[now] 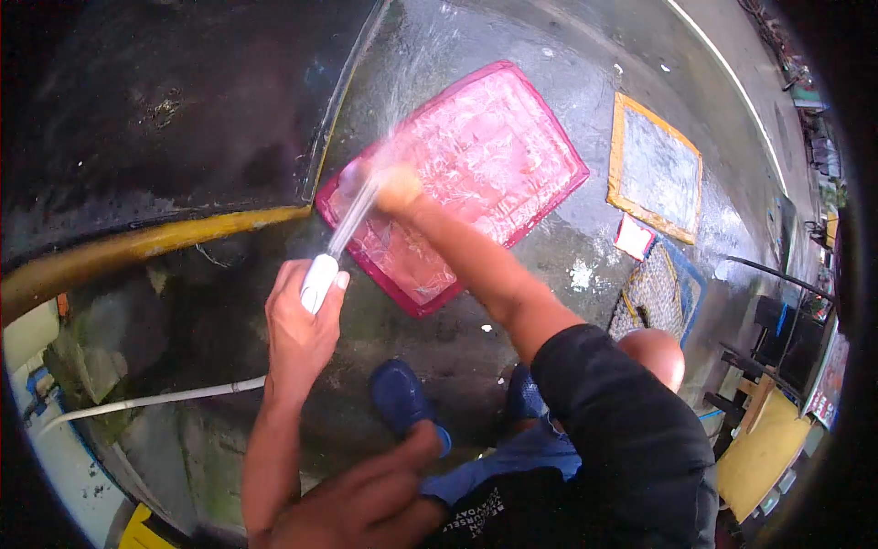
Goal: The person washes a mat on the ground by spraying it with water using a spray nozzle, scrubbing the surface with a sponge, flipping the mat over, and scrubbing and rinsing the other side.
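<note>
A white spray nozzle (319,282) is in my left hand (302,320), with the fingers wrapped round it. Water streams from it up toward my right hand (393,188), which is blurred at the left part of a pink mat (494,137) with a dark red border. What that hand holds, if anything, cannot be made out. The mat lies flat on the wet ground, with whitish streaks on it. A pale hose (174,397) runs off to the left below my left hand.
An orange-edged grey mat (657,169), a small red-and-white cloth (634,238) and a woven mat (651,293) lie at the right. A yellow-edged ledge (165,240) borders the left. Blue shoes (400,395) stand below the pink mat. A yellow board (761,455) is at lower right.
</note>
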Tool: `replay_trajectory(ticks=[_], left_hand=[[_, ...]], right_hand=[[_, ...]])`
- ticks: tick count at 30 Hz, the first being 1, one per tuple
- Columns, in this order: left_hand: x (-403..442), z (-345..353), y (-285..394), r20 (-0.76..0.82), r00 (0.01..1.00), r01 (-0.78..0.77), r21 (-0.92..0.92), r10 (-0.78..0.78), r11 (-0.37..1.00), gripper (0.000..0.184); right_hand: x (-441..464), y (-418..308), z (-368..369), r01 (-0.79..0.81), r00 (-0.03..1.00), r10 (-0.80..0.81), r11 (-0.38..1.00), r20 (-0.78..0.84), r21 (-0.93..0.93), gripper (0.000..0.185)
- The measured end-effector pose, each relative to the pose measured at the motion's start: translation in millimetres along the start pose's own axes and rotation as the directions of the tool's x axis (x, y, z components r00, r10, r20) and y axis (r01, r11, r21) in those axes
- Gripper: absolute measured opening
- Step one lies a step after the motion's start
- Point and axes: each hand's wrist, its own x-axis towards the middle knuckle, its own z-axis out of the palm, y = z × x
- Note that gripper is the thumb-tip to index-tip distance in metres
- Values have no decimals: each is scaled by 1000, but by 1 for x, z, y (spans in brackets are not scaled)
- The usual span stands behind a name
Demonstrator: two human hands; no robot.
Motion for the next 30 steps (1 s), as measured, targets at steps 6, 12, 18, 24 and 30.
replay_trajectory(ticks=[6,12,18,24,30], left_hand=[[-6,-6,4,54,996,70,-47,-67,996,22],[12,4,20,54,996,-65,-39,67,997,21],[0,-9,17,76,997,7,-54,-2,999,23],[10,11,31,127,983,-123,-61,130,990,23],[17,7,58,187,943,-249,-155,276,956,23]], right_hand=[[8,89,-75,-605,639,649,755,-412,252,25],[-37,11,46,-134,984,150,978,93,-157,26],[-52,157,-133,-665,732,609,736,-304,-128,34],[-106,49,-26,-587,781,548,807,-300,-54,33],[-164,116,-85,-576,809,584,768,-63,-280,26]])
